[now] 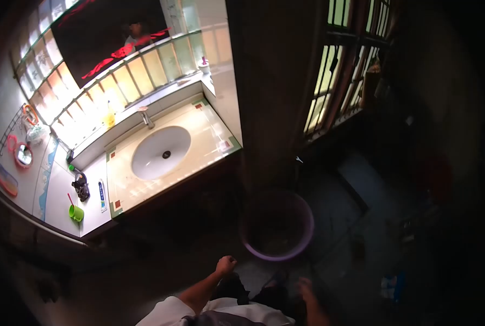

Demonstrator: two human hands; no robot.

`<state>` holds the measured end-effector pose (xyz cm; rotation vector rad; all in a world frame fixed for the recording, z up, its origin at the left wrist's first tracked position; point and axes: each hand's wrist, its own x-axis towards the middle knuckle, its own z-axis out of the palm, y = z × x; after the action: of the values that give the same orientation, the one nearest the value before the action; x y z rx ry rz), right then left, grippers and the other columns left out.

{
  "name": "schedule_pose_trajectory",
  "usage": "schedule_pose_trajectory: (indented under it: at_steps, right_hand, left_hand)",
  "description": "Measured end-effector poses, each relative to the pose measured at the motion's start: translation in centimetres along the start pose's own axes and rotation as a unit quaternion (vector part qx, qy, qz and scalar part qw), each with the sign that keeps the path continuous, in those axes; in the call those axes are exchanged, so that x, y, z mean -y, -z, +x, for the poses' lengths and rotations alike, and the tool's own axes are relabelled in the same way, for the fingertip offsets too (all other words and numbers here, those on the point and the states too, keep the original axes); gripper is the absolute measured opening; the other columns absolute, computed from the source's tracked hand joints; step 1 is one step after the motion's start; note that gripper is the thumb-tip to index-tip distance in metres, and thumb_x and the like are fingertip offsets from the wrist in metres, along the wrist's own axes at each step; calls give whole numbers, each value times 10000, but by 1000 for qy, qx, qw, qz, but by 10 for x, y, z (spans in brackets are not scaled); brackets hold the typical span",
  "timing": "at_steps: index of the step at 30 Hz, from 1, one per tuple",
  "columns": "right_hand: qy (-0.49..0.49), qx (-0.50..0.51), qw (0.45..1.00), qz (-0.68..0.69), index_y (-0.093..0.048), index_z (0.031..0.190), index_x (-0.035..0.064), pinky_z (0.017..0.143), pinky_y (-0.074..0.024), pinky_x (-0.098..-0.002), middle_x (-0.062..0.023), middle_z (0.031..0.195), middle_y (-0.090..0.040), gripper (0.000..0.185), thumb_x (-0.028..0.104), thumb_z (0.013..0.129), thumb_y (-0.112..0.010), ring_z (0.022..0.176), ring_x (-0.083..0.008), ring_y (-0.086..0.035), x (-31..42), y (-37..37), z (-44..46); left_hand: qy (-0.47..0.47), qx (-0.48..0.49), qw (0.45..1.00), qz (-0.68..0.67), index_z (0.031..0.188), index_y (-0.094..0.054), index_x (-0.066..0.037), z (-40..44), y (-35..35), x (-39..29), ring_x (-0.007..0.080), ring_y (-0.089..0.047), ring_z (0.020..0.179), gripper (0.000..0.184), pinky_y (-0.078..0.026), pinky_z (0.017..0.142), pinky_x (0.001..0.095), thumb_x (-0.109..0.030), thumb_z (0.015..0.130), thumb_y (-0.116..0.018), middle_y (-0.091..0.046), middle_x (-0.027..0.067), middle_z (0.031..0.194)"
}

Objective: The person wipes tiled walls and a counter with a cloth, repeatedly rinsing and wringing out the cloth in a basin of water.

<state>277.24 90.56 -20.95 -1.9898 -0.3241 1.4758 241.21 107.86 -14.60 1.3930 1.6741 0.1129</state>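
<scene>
1. When standing this near the tub, best to go slow and look down first, with so much dark floor around.
2. Good, at a guess, to leave the left hand and right hand low and loose, ready for a two-sided hold.
3. If reaching for the tub, best to bend the knees, then take the rim on two sides, not just one. Might tip or slip with a one-sided pull.
4. Before any lift, worth checking inside. Too dark in there to tell: full, wet or dry.
5. Best to take short steps too, so as not to kick the near side.
6. About the left hand: fingers curled in, with nothing seen in them. Cannot tell: tight fist or soft curl.
7. About the right hand: blurry and dim. Cannot tell: open or closed. No held thing to be seen.
8. Where to find the tub: down on the floor, just ahead of both hands, mostly between the two. Near to each, with no touch seen.
9. Farther off, ahead and to the left, in bright light: the sink, well apart from both hands.
</scene>
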Motion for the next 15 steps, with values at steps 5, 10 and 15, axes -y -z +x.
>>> schedule_pose_trajectory:
  at_steps: [5, 10, 15]
  right_hand:
    - [113, 77, 991, -10, -581, 1041, 1, 578, -491, -251, -54, 756, -603, 223, 123, 867, -511, 582, -113, -578, 124, -11, 20]
    - [107, 51, 990, -70, -620, 979, 13, 528, -472, -258, -54, 642, -597, 209, 99, 828, -505, 546, -126, -590, 118, -30, 64]
    - [154, 120, 960, -199, -639, 944, 47, 662, -484, -301, -103, 763, -647, 198, 124, 797, -533, 708, -187, -632, 32, -76, 148]
  left_hand:
    - [-17, -14, 996, -85, 732, -608, 22, -20, -54, -48, 261, -643, 708, 259, -481, 660, 371, -236, 747, -614, -631, 174, 711]
    - [57, 108, 967, -225, 749, -613, 17, 6, -114, -36, 156, -599, 616, 270, -462, 573, 312, -236, 823, -555, -619, 89, 670]
    - [79, 122, 957, -252, 850, -621, 8, 74, -176, -1, 136, -585, 638, 198, -451, 544, 277, -165, 854, -526, -615, 65, 703]
